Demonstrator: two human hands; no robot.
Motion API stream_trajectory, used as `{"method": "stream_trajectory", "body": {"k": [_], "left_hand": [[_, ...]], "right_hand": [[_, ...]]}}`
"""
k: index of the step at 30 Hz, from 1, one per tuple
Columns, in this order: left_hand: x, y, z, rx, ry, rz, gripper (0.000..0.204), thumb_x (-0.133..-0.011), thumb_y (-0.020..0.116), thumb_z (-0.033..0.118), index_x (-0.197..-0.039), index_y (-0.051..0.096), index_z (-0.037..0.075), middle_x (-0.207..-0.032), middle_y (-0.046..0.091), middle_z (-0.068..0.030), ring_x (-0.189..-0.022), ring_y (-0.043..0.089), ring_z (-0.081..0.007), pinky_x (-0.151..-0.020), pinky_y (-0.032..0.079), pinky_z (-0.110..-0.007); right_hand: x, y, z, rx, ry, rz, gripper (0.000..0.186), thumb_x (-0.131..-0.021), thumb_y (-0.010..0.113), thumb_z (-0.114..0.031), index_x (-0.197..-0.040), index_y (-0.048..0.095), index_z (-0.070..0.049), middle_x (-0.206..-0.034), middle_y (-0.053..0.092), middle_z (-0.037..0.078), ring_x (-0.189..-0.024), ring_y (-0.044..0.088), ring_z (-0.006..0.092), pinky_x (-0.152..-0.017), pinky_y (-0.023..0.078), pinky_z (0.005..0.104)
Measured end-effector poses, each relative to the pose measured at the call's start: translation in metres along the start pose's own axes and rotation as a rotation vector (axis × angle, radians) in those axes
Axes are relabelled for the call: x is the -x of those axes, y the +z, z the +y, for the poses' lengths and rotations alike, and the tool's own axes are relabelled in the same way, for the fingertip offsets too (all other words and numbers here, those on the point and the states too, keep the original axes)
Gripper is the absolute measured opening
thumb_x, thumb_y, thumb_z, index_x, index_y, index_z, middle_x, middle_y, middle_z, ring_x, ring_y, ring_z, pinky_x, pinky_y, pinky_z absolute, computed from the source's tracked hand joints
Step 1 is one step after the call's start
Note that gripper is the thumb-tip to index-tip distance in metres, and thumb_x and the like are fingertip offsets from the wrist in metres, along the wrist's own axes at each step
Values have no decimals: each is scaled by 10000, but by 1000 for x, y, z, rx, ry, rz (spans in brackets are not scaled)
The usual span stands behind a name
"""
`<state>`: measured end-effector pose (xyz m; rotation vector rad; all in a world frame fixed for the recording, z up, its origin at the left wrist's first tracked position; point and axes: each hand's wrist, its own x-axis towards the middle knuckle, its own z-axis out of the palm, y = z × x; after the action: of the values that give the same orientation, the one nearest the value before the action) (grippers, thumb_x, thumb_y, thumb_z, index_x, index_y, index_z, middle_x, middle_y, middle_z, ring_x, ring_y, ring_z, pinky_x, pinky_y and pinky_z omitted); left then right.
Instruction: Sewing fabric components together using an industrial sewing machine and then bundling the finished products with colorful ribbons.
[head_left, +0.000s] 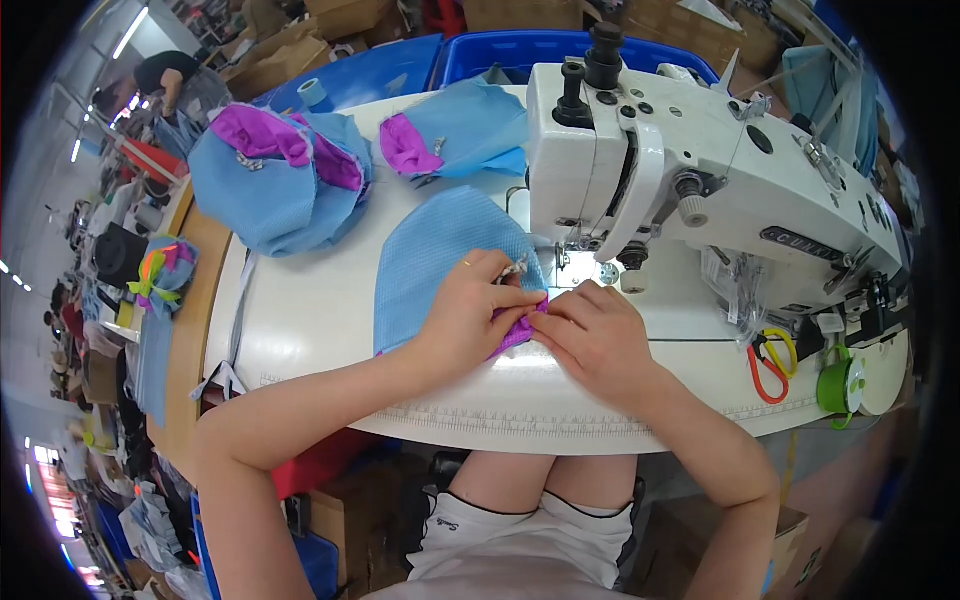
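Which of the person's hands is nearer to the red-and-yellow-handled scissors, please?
The right hand: it is at the fabric's magenta edge, left of the scissors. The left hand is farther left, on the blue fabric.

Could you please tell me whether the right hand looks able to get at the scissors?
Probably yes: the scissors lie to the right of the right hand and nothing visible blocks the way across the tabletop, though that hand is at the purple fabric.

The fabric piece (440,245) lies on the table (300,310), left of the sewing machine (720,170) and scissors (766,346).
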<state>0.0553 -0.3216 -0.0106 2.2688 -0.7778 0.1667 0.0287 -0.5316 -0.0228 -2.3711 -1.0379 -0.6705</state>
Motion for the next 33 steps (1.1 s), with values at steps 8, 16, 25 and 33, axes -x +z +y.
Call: {"method": "stream_trajectory", "body": {"k": [8, 16, 25, 33], "left_hand": [[-5, -8, 0, -120, 32, -57, 167, -799, 762, 175, -957, 813, 161, -984, 577, -68, -951, 535, -258, -798, 370, -390], [-34, -8, 0, -213, 146, 133, 224, -756, 794, 154, -969, 748, 104, -1005, 631, -75, -1032, 601, -269, -952, 363, -447], [-72, -45, -4, -260, -21, -602, 292, -753, 826, 179, -1019, 746, 91, -931, 710, -105, -983, 673, -261, -991, 357, -478], [-73, -53, -37, 267, -170, -779, 190, -815, 790, 157, -970, 750, 53, -847, 704, -15, -805, 587, -87, -687, 443, -271]], "right_hand": [[2, -3, -1, -42, 104, -16, 194, -723, 763, -106, -916, 741, -110, -807, 630, 7, -765, 587, 208, -649, 481, 359], [7, -2, -1, -1, 85, -68, 233, -721, 665, -95, -948, 716, -103, -873, 610, 3, -834, 611, 193, -683, 486, 334], [8, 1, 1, 7, 43, -24, 227, -729, 728, -82, -954, 732, -105, -838, 608, 10, -778, 574, 197, -634, 473, 348], [7, -1, -1, 27, 28, 3, 220, -721, 695, -105, -938, 730, -110, -830, 601, 8, -781, 577, 195, -647, 474, 340]]}}
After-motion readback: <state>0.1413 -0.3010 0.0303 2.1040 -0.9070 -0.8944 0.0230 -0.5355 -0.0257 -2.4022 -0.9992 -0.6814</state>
